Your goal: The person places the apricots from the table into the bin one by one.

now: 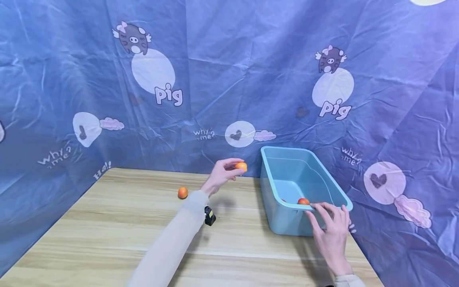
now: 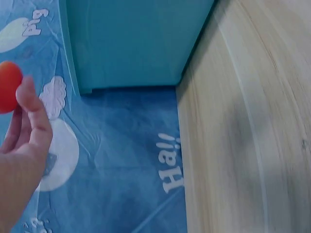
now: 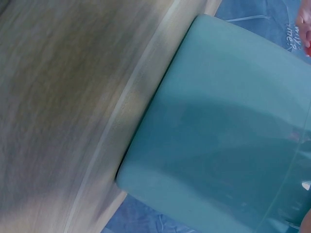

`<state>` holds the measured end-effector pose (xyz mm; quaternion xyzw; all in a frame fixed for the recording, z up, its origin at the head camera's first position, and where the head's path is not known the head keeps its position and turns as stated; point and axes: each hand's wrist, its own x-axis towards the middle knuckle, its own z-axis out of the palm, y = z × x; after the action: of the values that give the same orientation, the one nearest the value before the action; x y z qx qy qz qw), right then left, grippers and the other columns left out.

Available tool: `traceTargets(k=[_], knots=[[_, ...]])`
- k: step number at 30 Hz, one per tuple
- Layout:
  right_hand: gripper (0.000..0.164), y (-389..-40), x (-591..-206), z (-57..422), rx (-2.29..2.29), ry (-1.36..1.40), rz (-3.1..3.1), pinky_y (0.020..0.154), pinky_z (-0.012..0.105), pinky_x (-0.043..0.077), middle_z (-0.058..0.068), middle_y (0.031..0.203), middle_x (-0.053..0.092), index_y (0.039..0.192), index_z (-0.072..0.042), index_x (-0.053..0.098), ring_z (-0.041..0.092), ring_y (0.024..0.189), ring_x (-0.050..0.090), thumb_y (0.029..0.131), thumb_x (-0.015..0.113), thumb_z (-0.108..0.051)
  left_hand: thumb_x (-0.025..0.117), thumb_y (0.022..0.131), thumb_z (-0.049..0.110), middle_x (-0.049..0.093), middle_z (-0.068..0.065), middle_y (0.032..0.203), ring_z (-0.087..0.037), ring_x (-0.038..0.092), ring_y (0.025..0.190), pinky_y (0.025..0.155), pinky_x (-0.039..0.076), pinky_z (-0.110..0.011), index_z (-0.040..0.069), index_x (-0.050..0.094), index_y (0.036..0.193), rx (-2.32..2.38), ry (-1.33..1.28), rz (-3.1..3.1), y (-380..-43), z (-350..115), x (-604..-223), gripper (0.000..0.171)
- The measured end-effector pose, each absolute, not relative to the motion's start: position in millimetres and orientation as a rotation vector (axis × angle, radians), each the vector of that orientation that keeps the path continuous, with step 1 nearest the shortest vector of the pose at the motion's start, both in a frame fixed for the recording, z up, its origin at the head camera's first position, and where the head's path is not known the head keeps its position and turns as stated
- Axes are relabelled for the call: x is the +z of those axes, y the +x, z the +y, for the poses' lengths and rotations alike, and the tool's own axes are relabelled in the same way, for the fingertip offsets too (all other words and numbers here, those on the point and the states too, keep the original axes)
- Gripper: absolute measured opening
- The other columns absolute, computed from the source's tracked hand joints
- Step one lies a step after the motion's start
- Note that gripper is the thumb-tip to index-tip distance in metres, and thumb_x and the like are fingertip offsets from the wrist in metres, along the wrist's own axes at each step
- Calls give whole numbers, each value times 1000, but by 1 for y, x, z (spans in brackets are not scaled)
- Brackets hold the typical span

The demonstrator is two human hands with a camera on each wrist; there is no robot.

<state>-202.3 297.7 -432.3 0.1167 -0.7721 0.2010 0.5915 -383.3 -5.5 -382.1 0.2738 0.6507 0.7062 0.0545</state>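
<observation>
My left hand pinches a small orange between thumb and fingertips, above the table and left of a blue plastic bin. In the left wrist view the same orange shows at the left edge, against the thumb. My right hand grips the near rim of the bin, fingers over the edge and thumb on the outer side. Inside the bin, close to that rim, lies another orange, with a sliver of one more beside it. A loose orange sits on the table behind the left forearm.
The wooden table runs up to a blue printed cloth behind it and at both sides. The bin stands at the table's right. A small black device shows at the left wrist.
</observation>
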Motion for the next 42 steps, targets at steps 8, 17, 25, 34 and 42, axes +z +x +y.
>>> traceTargets(k=[8, 17, 25, 34, 42], knots=[[50, -204, -432, 299, 464, 281, -1807, 108, 66, 24, 20, 96, 64, 96, -2, 74, 40, 93, 52, 91, 63, -50, 80, 82, 16, 73, -7, 108, -10, 63, 89, 71, 51, -25, 8, 70, 117, 2199, 824, 2058, -373, 21, -381, 38], [49, -203, -434, 298, 467, 285, -1816, 109, 65, 24, 19, 96, 64, 97, -3, 74, 38, 93, 52, 91, 63, -50, 81, 80, 19, 73, -7, 107, -11, 64, 94, 80, 52, -24, 8, 71, 114, 2196, 860, 2075, -361, 48, -377, 37], [50, -203, -434, 300, 467, 283, -1801, 107, 67, 24, 19, 95, 64, 96, -3, 74, 39, 92, 52, 91, 63, -51, 82, 80, 19, 74, -6, 102, -9, 62, 89, 74, 51, -21, 11, 73, 111, 2197, 905, 2082, -348, 69, -371, 33], [50, -202, -433, 304, 469, 293, -1789, 109, 65, 24, 19, 95, 65, 95, -2, 74, 38, 92, 52, 90, 64, -50, 81, 80, 14, 74, -1, 104, -4, 64, 90, 73, 52, -19, 12, 72, 113, 2213, 907, 2003, -331, 98, -369, 34], [50, -201, -433, 304, 476, 291, -1803, 108, 66, 23, 19, 95, 64, 96, -2, 74, 40, 93, 52, 91, 63, -51, 83, 79, 15, 75, -2, 103, 0, 63, 88, 74, 51, -18, 13, 72, 113, 2206, 912, 2064, -321, 114, -365, 35]])
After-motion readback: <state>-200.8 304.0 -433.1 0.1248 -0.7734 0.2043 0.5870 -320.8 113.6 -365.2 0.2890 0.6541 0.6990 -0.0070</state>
